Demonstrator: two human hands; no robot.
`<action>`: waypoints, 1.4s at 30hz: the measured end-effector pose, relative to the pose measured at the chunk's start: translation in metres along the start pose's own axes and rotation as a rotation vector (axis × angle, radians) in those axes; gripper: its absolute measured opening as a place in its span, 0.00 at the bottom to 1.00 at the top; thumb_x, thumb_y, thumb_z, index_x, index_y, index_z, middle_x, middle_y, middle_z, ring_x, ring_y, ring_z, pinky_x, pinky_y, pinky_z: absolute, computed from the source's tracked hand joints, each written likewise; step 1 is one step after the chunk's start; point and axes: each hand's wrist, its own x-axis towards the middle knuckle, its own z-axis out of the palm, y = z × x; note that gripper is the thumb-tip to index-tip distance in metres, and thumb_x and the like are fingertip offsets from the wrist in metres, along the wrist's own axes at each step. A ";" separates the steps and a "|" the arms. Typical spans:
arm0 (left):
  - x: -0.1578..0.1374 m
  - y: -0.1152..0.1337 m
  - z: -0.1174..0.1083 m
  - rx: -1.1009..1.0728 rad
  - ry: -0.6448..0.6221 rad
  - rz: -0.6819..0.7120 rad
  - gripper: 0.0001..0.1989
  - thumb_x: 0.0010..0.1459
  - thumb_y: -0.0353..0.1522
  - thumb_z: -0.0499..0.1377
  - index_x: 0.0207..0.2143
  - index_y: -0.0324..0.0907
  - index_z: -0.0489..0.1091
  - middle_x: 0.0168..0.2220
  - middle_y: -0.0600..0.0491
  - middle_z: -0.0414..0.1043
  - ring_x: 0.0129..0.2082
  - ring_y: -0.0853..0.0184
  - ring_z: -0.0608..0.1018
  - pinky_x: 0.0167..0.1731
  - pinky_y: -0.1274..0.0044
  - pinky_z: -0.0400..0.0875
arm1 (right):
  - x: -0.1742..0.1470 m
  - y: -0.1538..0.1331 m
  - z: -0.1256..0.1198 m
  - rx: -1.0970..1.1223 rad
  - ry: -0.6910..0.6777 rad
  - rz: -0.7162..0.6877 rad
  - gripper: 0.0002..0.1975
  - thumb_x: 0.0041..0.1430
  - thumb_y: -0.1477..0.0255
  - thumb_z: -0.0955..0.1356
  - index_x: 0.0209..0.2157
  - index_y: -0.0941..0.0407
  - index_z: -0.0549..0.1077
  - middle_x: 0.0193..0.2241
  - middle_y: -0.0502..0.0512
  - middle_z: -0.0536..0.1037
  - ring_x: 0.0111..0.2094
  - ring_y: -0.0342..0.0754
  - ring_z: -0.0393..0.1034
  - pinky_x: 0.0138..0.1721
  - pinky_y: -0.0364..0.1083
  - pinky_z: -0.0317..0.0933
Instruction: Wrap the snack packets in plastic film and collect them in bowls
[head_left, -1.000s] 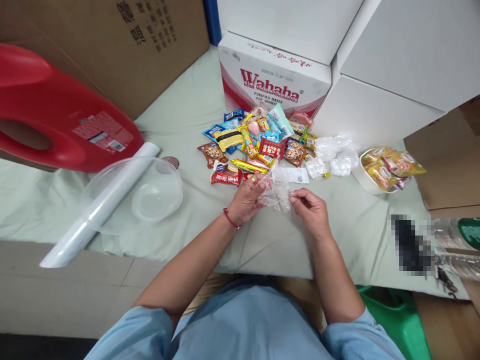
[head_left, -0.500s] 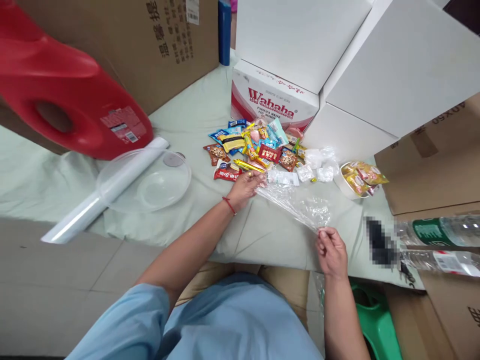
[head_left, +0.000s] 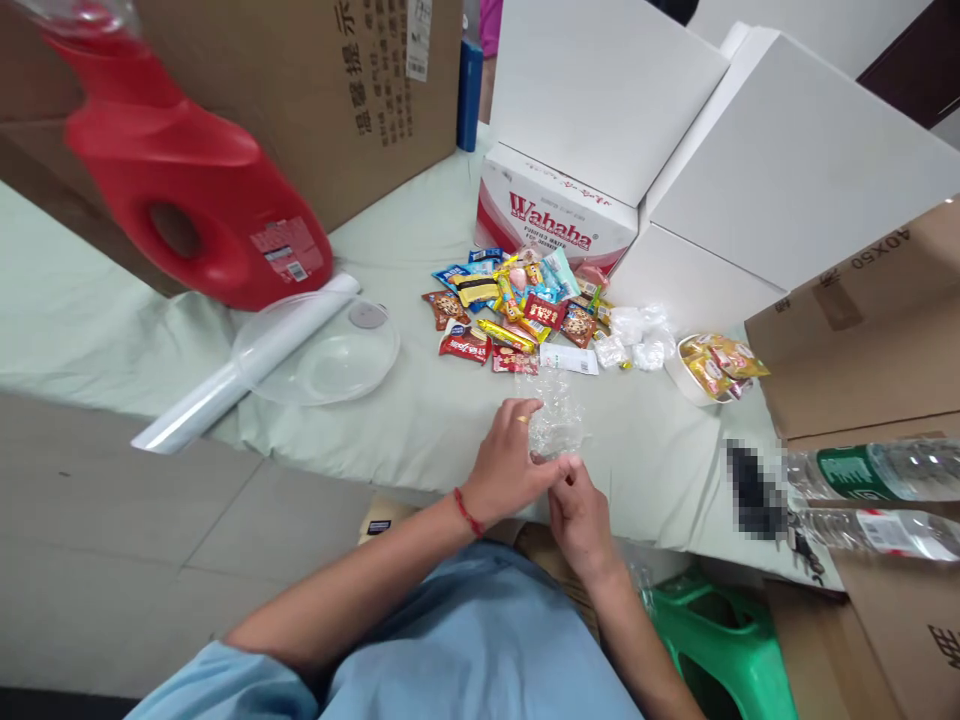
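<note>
In front of my body, my two hands meet at the near end of a thin clear plastic bag (head_left: 556, 412). My left hand (head_left: 504, 462), with a red cord at its wrist, has its thumb against the bag's near edge and its other fingers curled beside it. The closed fingers of my right hand (head_left: 581, 515) pinch the same edge, thumb tip by thumb tip. Just beyond the bag lies a pile of wrapped snacks (head_left: 517, 300), with a white packet (head_left: 568, 359) at its near side. White crumpled plastic wads (head_left: 637, 335) lie to the right.
A white bowl (head_left: 686, 385) of yellow packets stands at the right, near plastic bottles (head_left: 870, 470). On the left are a red jug (head_left: 217, 200), a clear round lid (head_left: 322, 365) and a plastic roll (head_left: 187, 415). A Wahaha box (head_left: 555, 215) and white boxes (head_left: 585, 90) stand behind.
My hands were apart with the clear bag stretched between them. They have come together close to my body, and the bag now hangs bunched beyond them. The view has shifted slightly.
</note>
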 end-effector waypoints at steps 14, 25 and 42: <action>-0.014 -0.041 0.024 0.080 0.020 0.077 0.10 0.69 0.35 0.57 0.39 0.43 0.78 0.37 0.49 0.74 0.40 0.62 0.77 0.41 0.71 0.73 | 0.018 0.031 -0.032 0.472 0.220 0.513 0.29 0.59 0.53 0.73 0.56 0.55 0.74 0.50 0.60 0.78 0.29 0.44 0.67 0.36 0.46 0.66; -0.009 -0.048 -0.032 -0.164 0.108 -0.277 0.22 0.73 0.42 0.47 0.42 0.43 0.78 0.41 0.49 0.78 0.43 0.63 0.80 0.47 0.72 0.75 | 0.027 0.051 -0.016 0.671 0.350 0.613 0.19 0.56 0.54 0.74 0.37 0.56 0.78 0.24 0.46 0.70 0.24 0.42 0.57 0.26 0.42 0.54; 0.022 -0.050 -0.066 0.505 -0.040 -0.147 0.25 0.63 0.49 0.59 0.49 0.38 0.74 0.53 0.38 0.73 0.59 0.45 0.71 0.59 0.51 0.67 | 0.101 0.060 -0.056 0.365 -0.095 0.323 0.35 0.55 0.50 0.73 0.58 0.54 0.72 0.54 0.65 0.78 0.53 0.58 0.74 0.55 0.57 0.68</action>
